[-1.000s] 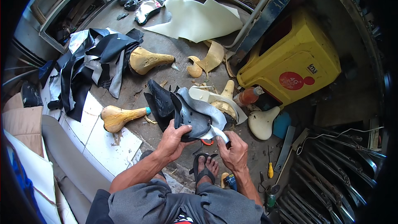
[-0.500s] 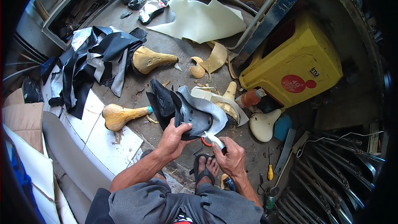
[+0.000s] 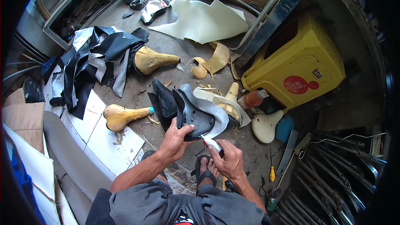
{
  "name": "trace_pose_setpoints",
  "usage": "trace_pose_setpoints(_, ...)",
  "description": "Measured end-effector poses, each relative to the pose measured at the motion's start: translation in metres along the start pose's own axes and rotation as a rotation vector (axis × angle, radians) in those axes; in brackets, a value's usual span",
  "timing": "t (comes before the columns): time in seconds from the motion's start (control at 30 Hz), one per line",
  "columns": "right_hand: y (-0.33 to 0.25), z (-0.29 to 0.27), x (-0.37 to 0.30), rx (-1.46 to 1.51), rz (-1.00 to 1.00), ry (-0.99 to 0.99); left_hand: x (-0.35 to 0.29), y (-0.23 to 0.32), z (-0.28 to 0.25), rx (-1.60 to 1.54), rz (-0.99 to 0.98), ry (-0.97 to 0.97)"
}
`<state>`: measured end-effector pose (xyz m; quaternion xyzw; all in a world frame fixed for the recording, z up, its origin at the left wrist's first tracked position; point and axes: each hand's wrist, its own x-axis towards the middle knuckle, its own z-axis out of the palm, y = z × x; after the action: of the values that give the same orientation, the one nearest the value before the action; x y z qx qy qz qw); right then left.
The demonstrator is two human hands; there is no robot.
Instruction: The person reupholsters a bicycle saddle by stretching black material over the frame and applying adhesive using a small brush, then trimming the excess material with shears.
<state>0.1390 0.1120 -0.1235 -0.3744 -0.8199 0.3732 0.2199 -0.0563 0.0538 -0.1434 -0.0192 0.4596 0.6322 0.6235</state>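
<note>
Nearest, the sandalled foot [image 3: 205, 170] stands on the floor below the work, so a tool let go here could drop onto bare toes. Just above it, the right hand [image 3: 228, 158] has its fingers curled round a white tool [image 3: 213, 145], pinching it, with the thin tip pointing far and left. The tip is at the near edge of the black seat [image 3: 199, 121]; whether it touches or stops just short I cannot tell. The left hand [image 3: 176, 140] clasps the near left side of that seat, thumb on top and fingers mostly hidden underneath. If the tip is sharp, as it seems, a push that skids off the smooth rim could run toward that thumb, which is near and in line. The seat hangs in front of the person, held by one hand at one side, so pressure on the other side could twist it out of the clasp. Beyond the rim, the loose grey flap [image 3: 219, 124] could fold over and hide the edge or get nicked. Farther right, the orange bottle [image 3: 252, 98] stands close to other pieces, and a sideways swing of the seat might knock it over.
</note>
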Motion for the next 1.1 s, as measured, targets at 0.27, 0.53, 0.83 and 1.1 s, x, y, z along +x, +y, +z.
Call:
trace_pose_setpoints(0.27,-0.004,0.002,0.0,0.011,-0.065,-0.067,0.001,-0.003,-0.001,0.022,0.029,0.003)
trace_pose_setpoints(0.53,0.096,-0.006,-0.051,0.063,0.383,0.246,0.005,-0.001,-0.013,0.008,0.076,0.041)
trace_pose_setpoints(0.83,0.162,0.011,-0.099,-0.329,0.463,0.162,0.018,-0.013,-0.022,0.073,0.097,0.121)
trace_pose_setpoints(1.1,0.059,0.028,0.002,0.827,0.603,-0.021,0.046,-0.033,-0.025,0.284,0.2,0.183)
